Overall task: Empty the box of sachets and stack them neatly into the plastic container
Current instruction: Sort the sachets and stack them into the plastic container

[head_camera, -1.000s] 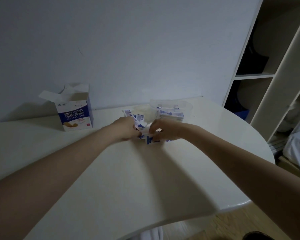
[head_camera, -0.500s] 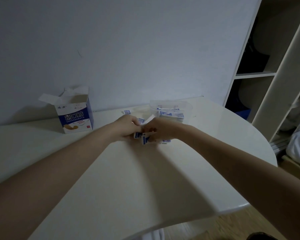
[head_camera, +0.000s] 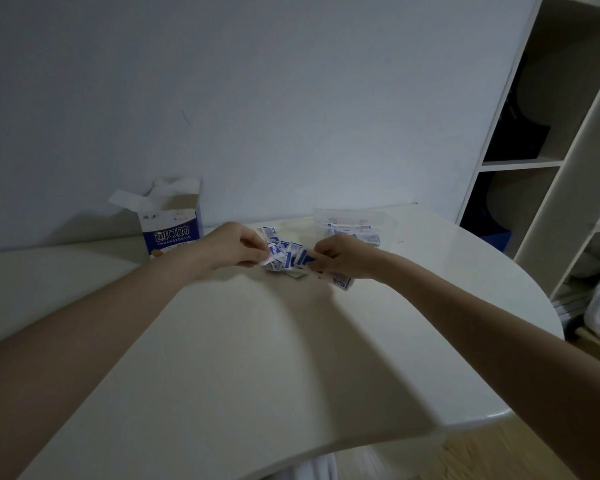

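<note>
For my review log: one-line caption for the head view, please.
Both hands, left hand and right hand, gather loose sachets between open box and plastic container.

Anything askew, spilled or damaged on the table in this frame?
Loose sachets lie in a jumbled heap on the table, between the left hand and right hand, both pinching at them. One sachet sits apart near the right wrist. The box stands upright, its flaps open. No damage is visible.

— Dim?
— Yes, bluish and murky. Soft arm shadows fall across the desk (head_camera: pixel 257 358).
— Sharp?
— Grainy; the sachets (head_camera: pixel 288 256) smear, and the shelf (head_camera: pixel 534 161) bows at the edge.
</note>
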Demonstrator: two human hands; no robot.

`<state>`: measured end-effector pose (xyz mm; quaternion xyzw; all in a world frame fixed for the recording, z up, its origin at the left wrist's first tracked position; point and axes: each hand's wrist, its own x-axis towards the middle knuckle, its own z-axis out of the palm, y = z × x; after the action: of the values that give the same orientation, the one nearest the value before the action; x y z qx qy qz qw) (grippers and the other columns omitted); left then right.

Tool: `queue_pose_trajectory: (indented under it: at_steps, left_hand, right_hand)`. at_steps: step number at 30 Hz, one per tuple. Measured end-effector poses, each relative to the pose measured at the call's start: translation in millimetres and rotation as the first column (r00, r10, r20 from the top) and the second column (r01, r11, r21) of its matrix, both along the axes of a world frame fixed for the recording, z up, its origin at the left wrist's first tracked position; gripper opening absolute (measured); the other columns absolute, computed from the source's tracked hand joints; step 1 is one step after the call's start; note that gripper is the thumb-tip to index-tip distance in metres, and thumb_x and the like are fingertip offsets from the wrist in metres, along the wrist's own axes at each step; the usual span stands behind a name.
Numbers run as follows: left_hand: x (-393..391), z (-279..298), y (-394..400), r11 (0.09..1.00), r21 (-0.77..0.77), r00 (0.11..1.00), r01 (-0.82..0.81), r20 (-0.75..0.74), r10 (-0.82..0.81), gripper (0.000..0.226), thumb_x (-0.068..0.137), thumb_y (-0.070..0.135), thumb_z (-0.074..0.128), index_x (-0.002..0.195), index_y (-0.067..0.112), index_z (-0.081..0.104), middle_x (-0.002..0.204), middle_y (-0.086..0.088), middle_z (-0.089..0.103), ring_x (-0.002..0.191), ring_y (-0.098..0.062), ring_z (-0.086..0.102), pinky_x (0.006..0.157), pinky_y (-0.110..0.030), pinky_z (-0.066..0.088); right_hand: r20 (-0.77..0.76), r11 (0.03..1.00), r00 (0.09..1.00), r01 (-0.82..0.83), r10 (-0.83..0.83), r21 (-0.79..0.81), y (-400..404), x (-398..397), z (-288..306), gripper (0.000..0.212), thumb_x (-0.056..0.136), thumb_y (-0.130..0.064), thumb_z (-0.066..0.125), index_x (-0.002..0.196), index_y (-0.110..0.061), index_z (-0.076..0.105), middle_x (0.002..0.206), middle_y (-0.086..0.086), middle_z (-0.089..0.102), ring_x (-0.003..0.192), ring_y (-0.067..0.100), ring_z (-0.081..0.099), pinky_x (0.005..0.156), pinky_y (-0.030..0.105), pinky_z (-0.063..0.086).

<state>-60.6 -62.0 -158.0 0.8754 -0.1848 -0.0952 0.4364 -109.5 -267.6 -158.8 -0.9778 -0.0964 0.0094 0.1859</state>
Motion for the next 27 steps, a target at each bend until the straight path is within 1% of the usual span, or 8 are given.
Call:
queue_pose_trajectory:
  at_steps: [5, 10, 12, 14, 17, 22, 25, 27]
  left_hand:
    - [6, -1, 7, 0.988, 0.149, 0.997, -0.033, 0.067, 0.024, 0.025, 0.082, 0.000, 0.065, 0.076, 0.021, 0.051, 0.072, -0.004, 0.061, 0.059, -0.018, 0.056, 0.067, -0.028, 0.049]
    - [1, 1, -14, 0.888, -0.405, 0.976, -0.218, -0.082, 0.202, 0.017, 0.084, 0.001, 0.063, 0.073, 0.011, 0.055, 0.076, -0.008, 0.057, 0.053, -0.011, 0.059, 0.054, -0.016, 0.056]
    - [-4, 2, -23, 0.864, -0.465, 0.980, -0.194, -0.125, 0.153, 0.015, 0.086, 0.000, 0.061, 0.075, 0.009, 0.054, 0.077, -0.008, 0.057, 0.059, -0.014, 0.059, 0.053, -0.012, 0.055]
    - [-10, 3, -28, 0.916, -0.392, 0.994, -0.087, -0.092, 0.055, 0.015, 0.085, 0.003, 0.062, 0.074, 0.010, 0.054, 0.076, -0.007, 0.061, 0.055, -0.009, 0.063, 0.057, -0.014, 0.055]
    - [-6, 3, -29, 0.985, -0.161, 0.997, 0.061, 0.051, -0.053, 0.013, 0.081, 0.011, 0.069, 0.073, 0.014, 0.059, 0.074, -0.001, 0.063, 0.065, -0.010, 0.062, 0.068, -0.023, 0.053]
    - [20, 0, -29, 0.943, 0.330, 0.908, -0.050, 0.408, -0.094, 0.023, 0.091, 0.011, 0.052, 0.110, 0.013, 0.065, 0.116, -0.007, 0.064, 0.105, -0.020, 0.057, 0.087, -0.025, 0.041]
    - [29, -12, -45, 0.827, 0.562, 0.888, -0.009, 0.385, -0.252, 0.027, 0.090, 0.006, 0.046, 0.111, 0.012, 0.061, 0.119, -0.012, 0.059, 0.114, -0.030, 0.051, 0.082, -0.027, 0.038]
    - [31, -18, -55, 0.758, 0.652, 0.874, 0.026, 0.353, -0.333, 0.028, 0.091, 0.009, 0.047, 0.116, 0.010, 0.059, 0.119, -0.010, 0.058, 0.115, -0.030, 0.051, 0.087, -0.030, 0.041]
  right_hand:
    - [0.020, 0.957, 0.997, 0.066, -0.074, 0.283, -2, -4, 4, 0.033, 0.091, -0.023, 0.055, 0.062, -0.015, 0.041, 0.061, -0.004, 0.044, 0.056, 0.008, 0.039, 0.050, 0.021, 0.028]
    - [-0.152, 0.506, 0.980, 0.196, -0.127, 0.840, 21, 0, 4, 0.025, 0.092, -0.009, 0.053, 0.067, -0.008, 0.052, 0.072, 0.010, 0.052, 0.067, 0.021, 0.050, 0.065, 0.028, 0.041]
    - [-0.186, 0.371, 0.982, 0.187, -0.039, 0.910, 32, -1, 5, 0.016, 0.093, -0.005, 0.049, 0.085, 0.004, 0.059, 0.080, 0.013, 0.057, 0.076, 0.023, 0.054, 0.077, 0.034, 0.045]
    - [-0.128, 0.373, 0.989, 0.147, -0.077, 0.916, 40, 1, 8, 0.015, 0.092, -0.006, 0.051, 0.090, 0.005, 0.061, 0.083, 0.015, 0.059, 0.080, 0.025, 0.055, 0.080, 0.039, 0.047]
    - [0.025, 0.542, 0.959, 0.138, -0.284, 0.829, 39, 6, 15, 0.026, 0.090, -0.010, 0.056, 0.065, -0.010, 0.049, 0.073, 0.010, 0.056, 0.069, 0.022, 0.052, 0.063, 0.031, 0.047]
    - [0.340, 0.980, 0.928, 0.097, -0.152, 0.175, 11, 4, 18, 0.024, 0.095, -0.016, 0.043, 0.116, -0.005, 0.048, 0.093, 0.013, 0.057, 0.079, 0.030, 0.053, 0.053, 0.028, 0.039]
    - [0.387, 0.966, 0.915, -0.006, 0.109, -0.259, -10, 3, 0, 0.020, 0.097, -0.014, 0.040, 0.112, -0.009, 0.050, 0.106, 0.014, 0.062, 0.092, 0.032, 0.059, 0.062, 0.032, 0.041]
    - [0.330, 0.930, 0.927, -0.052, 0.181, -0.363, -19, 4, -13, 0.019, 0.095, -0.012, 0.041, 0.105, -0.008, 0.057, 0.105, 0.010, 0.062, 0.096, 0.028, 0.059, 0.062, 0.033, 0.040]
